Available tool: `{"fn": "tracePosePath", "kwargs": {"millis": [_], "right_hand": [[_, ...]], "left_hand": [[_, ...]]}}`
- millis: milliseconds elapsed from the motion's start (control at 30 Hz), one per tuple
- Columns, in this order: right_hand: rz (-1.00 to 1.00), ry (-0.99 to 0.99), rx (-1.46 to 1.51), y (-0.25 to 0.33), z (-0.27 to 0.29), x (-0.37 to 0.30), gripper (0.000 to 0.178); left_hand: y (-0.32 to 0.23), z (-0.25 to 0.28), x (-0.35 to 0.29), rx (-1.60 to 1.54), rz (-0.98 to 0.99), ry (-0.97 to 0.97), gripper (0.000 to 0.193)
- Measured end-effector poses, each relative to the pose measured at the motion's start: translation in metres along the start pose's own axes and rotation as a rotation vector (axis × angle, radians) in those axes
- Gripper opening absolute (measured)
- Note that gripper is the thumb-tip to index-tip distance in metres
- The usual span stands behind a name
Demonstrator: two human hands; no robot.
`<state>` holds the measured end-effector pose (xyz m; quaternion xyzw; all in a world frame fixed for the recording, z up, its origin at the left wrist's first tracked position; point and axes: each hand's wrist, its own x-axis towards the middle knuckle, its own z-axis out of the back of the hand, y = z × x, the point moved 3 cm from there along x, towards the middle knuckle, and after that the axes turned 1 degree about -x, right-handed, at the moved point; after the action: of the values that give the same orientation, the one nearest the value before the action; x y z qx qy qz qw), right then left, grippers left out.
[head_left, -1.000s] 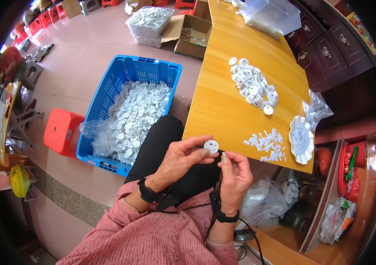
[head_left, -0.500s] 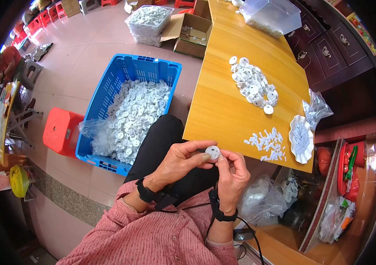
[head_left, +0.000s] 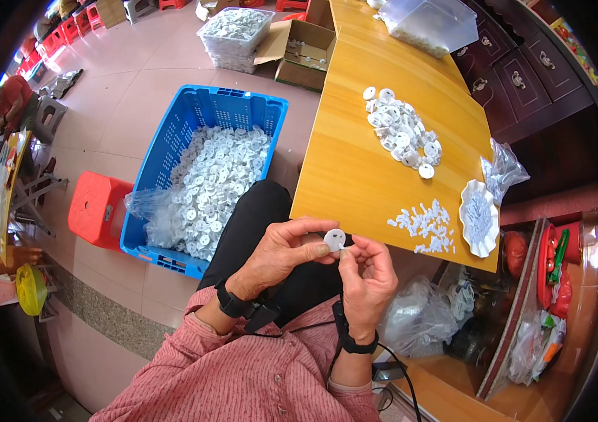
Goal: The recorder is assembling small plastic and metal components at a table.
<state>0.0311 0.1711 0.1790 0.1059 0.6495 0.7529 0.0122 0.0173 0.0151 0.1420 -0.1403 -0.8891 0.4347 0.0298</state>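
Observation:
A white round plastic disc with small dark slots (head_left: 335,240) is pinched between the thumb and fingers of my left hand (head_left: 292,246), just off the table's near corner. My right hand (head_left: 368,271) is closed in a pinch at the disc's right edge. A small white plastic piece (head_left: 343,246) shows at its thumb and fingertips, against the disc. On the wooden table (head_left: 341,155) lie a heap of similar white round parts (head_left: 403,132) and a scatter of small white plastic pieces (head_left: 425,226). More small pieces fill a white scalloped dish (head_left: 487,246).
A blue crate (head_left: 165,151) full of white round parts stands on the floor to my left, beside a red stool (head_left: 91,209). Farther off are a clear tub of parts (head_left: 237,42) and a cardboard box (head_left: 306,70). Plastic bags (head_left: 418,316) lie on the right below the table.
The disc has tilted and shifted slightly left and up in my left hand. My right fingertips have drawn back a little, showing a small white piece at the disc's edge.

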Motion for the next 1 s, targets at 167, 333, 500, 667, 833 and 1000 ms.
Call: {"fn": "tracePosePath", "kwargs": {"millis": [167,333,500,667,833,1000], "right_hand": [[0.046,0.001,-0.081,0.005,-0.002,0.000,0.023],[0.073,0.012,-0.095,0.007,-0.005,-0.001,0.024],[0.091,0.015,-0.132,0.007,-0.005,-0.001,0.023],[0.140,0.025,-0.196,0.013,-0.007,0.000,0.023],[0.196,0.051,-0.280,0.020,-0.009,-0.001,0.023],[0.215,0.064,-0.296,0.023,-0.011,-0.001,0.023]], "left_hand": [[0.000,0.002,-0.001,0.026,-0.019,-0.015,0.038],[-0.001,0.001,-0.001,0.034,-0.033,-0.010,0.037],[-0.005,-0.001,-0.003,0.077,-0.047,-0.016,0.036],[-0.007,0.002,-0.004,0.206,-0.115,-0.020,0.035],[-0.008,0.004,-0.004,0.263,-0.140,-0.022,0.035],[-0.008,0.008,-0.005,0.299,-0.177,-0.002,0.035]]}}
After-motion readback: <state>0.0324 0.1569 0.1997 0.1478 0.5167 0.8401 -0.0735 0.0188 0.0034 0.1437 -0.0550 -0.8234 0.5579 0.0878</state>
